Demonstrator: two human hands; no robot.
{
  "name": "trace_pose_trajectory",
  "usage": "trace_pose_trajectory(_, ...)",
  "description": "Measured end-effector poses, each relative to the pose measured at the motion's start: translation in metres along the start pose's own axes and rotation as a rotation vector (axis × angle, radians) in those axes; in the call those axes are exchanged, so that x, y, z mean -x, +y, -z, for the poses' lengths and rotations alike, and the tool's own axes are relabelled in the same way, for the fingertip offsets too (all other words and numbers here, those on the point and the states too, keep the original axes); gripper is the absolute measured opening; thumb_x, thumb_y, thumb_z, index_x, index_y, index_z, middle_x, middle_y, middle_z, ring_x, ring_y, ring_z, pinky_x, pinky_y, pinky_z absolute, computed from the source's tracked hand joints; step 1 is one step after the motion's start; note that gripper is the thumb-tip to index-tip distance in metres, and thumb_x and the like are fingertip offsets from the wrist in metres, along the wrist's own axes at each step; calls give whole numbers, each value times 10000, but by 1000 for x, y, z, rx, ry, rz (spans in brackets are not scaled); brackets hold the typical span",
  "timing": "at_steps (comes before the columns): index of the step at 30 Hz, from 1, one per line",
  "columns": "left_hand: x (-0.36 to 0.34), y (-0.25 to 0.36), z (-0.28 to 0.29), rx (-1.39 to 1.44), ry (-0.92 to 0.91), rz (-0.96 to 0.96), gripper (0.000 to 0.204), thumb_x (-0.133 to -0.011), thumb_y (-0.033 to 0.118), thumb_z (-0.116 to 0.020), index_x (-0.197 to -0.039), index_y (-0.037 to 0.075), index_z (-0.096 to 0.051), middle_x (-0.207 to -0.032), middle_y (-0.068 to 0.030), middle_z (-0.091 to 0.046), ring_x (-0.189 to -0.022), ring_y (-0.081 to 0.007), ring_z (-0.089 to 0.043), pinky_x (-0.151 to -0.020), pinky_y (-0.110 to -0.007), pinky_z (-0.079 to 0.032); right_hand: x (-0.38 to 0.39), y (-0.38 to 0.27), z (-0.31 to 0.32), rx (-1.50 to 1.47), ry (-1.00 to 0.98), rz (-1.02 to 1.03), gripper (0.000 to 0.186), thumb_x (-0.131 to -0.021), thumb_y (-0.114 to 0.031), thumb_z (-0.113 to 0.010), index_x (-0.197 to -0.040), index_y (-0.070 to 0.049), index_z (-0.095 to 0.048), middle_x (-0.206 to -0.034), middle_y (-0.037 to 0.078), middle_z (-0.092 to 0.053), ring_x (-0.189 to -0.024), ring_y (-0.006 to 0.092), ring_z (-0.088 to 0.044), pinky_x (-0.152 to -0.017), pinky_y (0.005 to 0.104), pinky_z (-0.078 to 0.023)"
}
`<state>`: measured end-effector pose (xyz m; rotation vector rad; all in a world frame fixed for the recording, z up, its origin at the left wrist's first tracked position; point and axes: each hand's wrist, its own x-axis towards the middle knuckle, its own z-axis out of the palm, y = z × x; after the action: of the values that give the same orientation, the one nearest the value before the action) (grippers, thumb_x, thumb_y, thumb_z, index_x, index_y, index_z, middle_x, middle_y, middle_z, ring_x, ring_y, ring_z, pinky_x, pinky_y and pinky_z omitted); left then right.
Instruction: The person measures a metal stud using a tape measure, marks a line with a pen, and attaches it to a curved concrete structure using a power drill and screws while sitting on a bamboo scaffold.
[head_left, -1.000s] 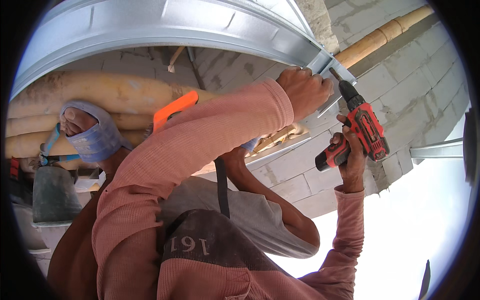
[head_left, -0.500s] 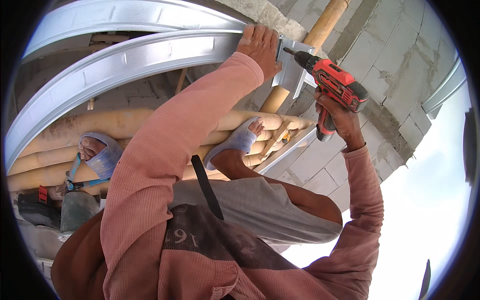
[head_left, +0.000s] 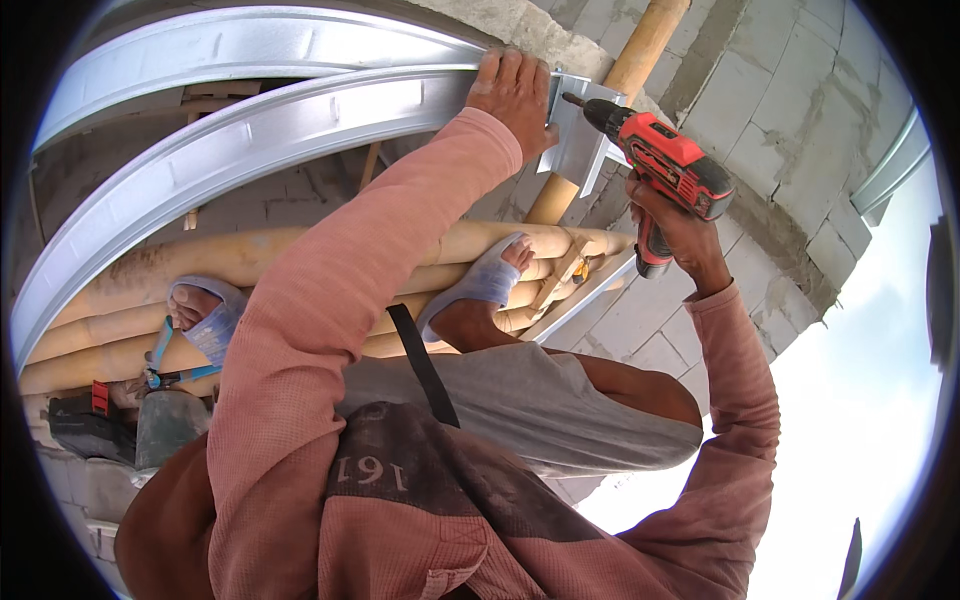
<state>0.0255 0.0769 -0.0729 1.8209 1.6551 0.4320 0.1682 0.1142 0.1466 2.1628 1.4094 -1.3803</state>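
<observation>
My left hand [head_left: 512, 105] is closed over the right end of a long silvery metal channel [head_left: 280, 125], its fingers bent over the top edge. Just to its right stands a short metal bracket [head_left: 580, 140], close to my thumb. A red and black cordless drill [head_left: 675, 165] is in my right hand [head_left: 685, 235], which wraps round the grip. The drill's bit points left at the bracket's face; whether it touches cannot be made out. Behind the held channel runs a second metal channel [head_left: 270, 40].
My sandalled feet rest on several bamboo poles [head_left: 150, 275]. An upright bamboo pole [head_left: 645, 50] passes behind the bracket, before a grey block wall [head_left: 790, 110]. At lower left lie a blue-handled hand tool [head_left: 160, 360], a black box [head_left: 85, 425] and a grey container [head_left: 170, 425].
The whole view has shifted slightly. My left hand stays on the channel, and the drill keeps nearly the same place beside the bracket.
</observation>
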Motion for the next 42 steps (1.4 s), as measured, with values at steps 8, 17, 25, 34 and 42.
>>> trace_pose_trajectory(8,3,-5,0,-31,1,-6,866,-840,626,-717,-1413,13,-503,-1360,-95,-532,-1334,-246,-417,-1163,-439,-242,-5,-4,5,163,-36,32,182,-923,-122,-705,-1083,-41,-675,-912,7,-665,-713,98,-602,-625,274,-508)
trace_pose_trajectory(17,6,-5,-5,-78,118,-63,822,-839,642,-697,-1352,14,-563,-1295,-84,-561,-1322,-249,-426,-1168,-426,-220,-9,-6,17,202,-81,2,157,-928,-112,-716,-1070,-58,-676,-874,-13,-653,-731,85,-603,-639,269,-505)
trace_pose_trajectory(25,3,-5,-4,-53,100,-57,817,-839,619,-716,-1365,17,-546,-1343,-96,-546,-1343,-257,-413,-1172,-431,-221,-10,-11,10,177,-48,6,156,-924,-120,-690,-1061,-63,-640,-869,-4,-630,-711,92,-593,-615,273,-497)
trace_pose_trajectory(34,4,-5,-1,-61,53,-53,840,-847,639,-708,-1390,23,-534,-1359,-96,-536,-1350,-251,-402,-1177,-425,-219,-12,-8,9,118,-62,13,174,-920,-138,-704,-1069,-72,-643,-853,-8,-631,-701,97,-599,-603,275,-496)
trace_pose_trajectory(42,6,-4,-5,-80,98,-64,796,-864,627,-699,-1358,17,-563,-1326,-96,-548,-1327,-265,-415,-1163,-454,-198,-12,-10,3,100,-49,-13,175,-917,-138,-710,-1063,-66,-647,-855,-4,-635,-698,98,-597,-604,277,-493)
